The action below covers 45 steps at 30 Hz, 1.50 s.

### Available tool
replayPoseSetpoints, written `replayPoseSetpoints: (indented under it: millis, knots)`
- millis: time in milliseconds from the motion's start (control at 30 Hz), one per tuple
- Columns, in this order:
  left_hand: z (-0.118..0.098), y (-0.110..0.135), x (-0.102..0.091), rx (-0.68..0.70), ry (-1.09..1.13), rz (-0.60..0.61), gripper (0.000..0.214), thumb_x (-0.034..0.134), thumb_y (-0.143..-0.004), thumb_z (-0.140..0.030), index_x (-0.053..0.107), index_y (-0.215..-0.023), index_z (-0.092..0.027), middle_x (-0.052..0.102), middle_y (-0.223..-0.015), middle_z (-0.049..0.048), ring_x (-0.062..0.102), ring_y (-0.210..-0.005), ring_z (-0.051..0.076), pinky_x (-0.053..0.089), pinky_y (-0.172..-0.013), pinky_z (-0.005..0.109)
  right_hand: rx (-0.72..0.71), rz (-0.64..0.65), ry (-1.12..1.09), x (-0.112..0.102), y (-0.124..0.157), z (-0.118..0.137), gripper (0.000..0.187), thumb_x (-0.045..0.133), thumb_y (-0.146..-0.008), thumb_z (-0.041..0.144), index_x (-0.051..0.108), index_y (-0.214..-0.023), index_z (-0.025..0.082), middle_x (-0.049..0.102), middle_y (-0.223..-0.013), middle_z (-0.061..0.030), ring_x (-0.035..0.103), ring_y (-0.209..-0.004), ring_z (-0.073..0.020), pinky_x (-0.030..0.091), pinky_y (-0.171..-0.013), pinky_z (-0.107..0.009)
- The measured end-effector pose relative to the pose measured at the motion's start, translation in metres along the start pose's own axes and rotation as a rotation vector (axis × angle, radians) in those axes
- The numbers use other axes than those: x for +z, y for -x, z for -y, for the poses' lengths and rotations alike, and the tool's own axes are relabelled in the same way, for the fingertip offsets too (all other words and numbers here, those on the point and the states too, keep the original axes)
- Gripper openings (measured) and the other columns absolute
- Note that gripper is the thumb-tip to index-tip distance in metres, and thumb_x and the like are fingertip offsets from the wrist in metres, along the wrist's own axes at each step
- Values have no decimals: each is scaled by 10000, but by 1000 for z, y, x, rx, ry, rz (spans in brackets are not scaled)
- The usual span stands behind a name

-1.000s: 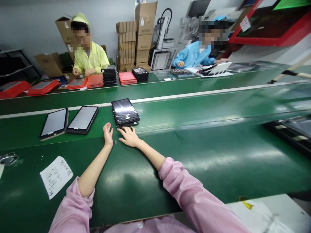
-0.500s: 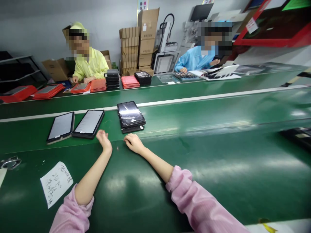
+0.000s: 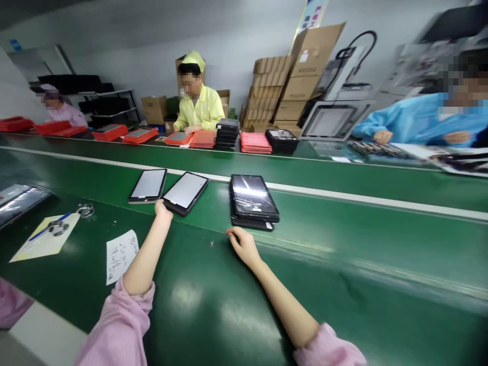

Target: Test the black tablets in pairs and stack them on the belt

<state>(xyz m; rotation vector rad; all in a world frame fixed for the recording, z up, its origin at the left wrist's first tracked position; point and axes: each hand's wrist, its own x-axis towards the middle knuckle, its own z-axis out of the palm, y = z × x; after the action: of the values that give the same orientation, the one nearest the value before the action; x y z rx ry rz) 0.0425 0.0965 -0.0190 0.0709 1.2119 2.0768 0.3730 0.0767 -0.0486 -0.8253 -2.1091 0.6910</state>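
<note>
Two tablets with lit white screens, the left tablet (image 3: pixel 148 184) and the right tablet (image 3: pixel 186 190), lie side by side on the green conveyor belt. My left hand (image 3: pixel 163 211) is closed at the near left corner of the right tablet, close to where the two meet; some of its fingers are hidden there. Farther right, a dark glossy tablet (image 3: pixel 253 195) rests on top of another black one (image 3: pixel 251 222). Just in front of that stack is my right hand (image 3: pixel 243 245), loosely curled, thumb apart from the fingers, holding nothing.
A handwritten note (image 3: pixel 122 256) and a yellowish sheet (image 3: pixel 46 236) with a blue pen lie at left. Across the belt, a person in yellow (image 3: pixel 200 107) works beside red sleeves (image 3: pixel 256 143) and black stacked devices (image 3: pixel 227 134). Another person wears blue (image 3: pixel 415 119).
The view has swung left, so the scene sits farther right. My left hand has gone from spread beside the right tablet to closed at its corner. My right hand stays before the stack.
</note>
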Motion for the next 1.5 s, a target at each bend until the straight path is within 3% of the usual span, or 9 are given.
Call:
replayPoseSetpoints:
  millis: [133, 267, 367, 467, 633, 833, 1067, 1333, 1500]
  knots:
    - [7, 11, 9, -130, 24, -80, 119, 501, -798, -265, 583, -863, -210, 672, -1059, 85, 616, -1144, 252, 494, -979, 391, 149, -88, -234, 9, 0, 8, 220, 546, -913, 387, 662, -972, 209, 674, -912, -95, 630, -850, -270, 499, -780, -402]
    - [21, 29, 13, -217, 45, -134, 104, 474, -856, -298, 558, -873, -239, 628, -1078, 41, 565, -1188, 221, 474, -956, 357, 466, 28, -974, 42, -14, 25, 486, 713, -820, 509, 594, -1210, 245, 660, -1138, -98, 646, -1022, -274, 535, -837, -404]
    - [25, 39, 15, -280, 52, -93, 108, 463, -891, -308, 540, -868, -237, 584, -1014, 26, 583, -1058, 188, 480, -857, 300, 670, 200, -1429, 73, -38, 37, 526, 778, -731, 568, 609, -1087, 222, 625, -1249, -115, 603, -1193, -290, 493, -1004, -436]
    - [23, 44, 16, -360, 28, -5, 176, 447, -927, -363, 532, -853, -228, 540, -923, 20, 572, -862, 174, 474, -744, 284, 763, 111, -1606, 92, -65, 37, 425, 724, -761, 580, 585, -957, 229, 621, -1226, -96, 591, -1212, -283, 483, -1030, -459]
    - [21, 50, 22, -476, -53, 95, 277, 427, -958, -438, 543, -842, -215, 489, -822, 16, 537, -739, 170, 460, -699, 295, 685, -221, -1604, 83, -87, 15, 275, 632, -844, 514, 562, -980, 284, 651, -1108, -27, 605, -1127, -229, 497, -1015, -461]
    - [26, 56, 24, -467, -38, 139, 319, 411, -951, -455, 625, -940, -218, 648, -1031, 91, 644, -960, 227, 509, -842, 367, 665, -238, -1601, 75, -85, 5, 209, 645, -835, 412, 585, -944, 243, 666, -1043, -36, 624, -1067, -193, 484, -1042, -381]
    - [-9, 20, 11, -214, 37, -78, 323, 354, -936, -446, 539, -1139, -277, 569, -1315, 67, 508, -1325, 224, 463, -1044, 415, 681, -215, -1599, 74, -83, 5, 182, 643, -858, 378, 597, -925, 215, 670, -1020, -59, 634, -1036, -223, 525, -974, -433]
    - [-25, 15, -10, -117, 199, 64, 423, 176, -974, -463, 546, -958, -259, 618, -1013, 78, 635, -1040, 206, 528, -858, 366, 659, -259, -1616, 73, -82, 4, 160, 687, -844, 339, 579, -844, 221, 647, -841, -30, 638, -835, -184, 579, -771, -309]
    - [-17, 13, -18, -204, 166, 68, 310, 294, -986, -439, 442, -813, -230, 473, -812, 5, 569, -815, 165, 488, -867, 352, 653, -213, -1579, 61, -66, 6, 109, 715, -828, 222, 613, -851, 192, 649, -776, -10, 608, -689, -137, 535, -605, -217]
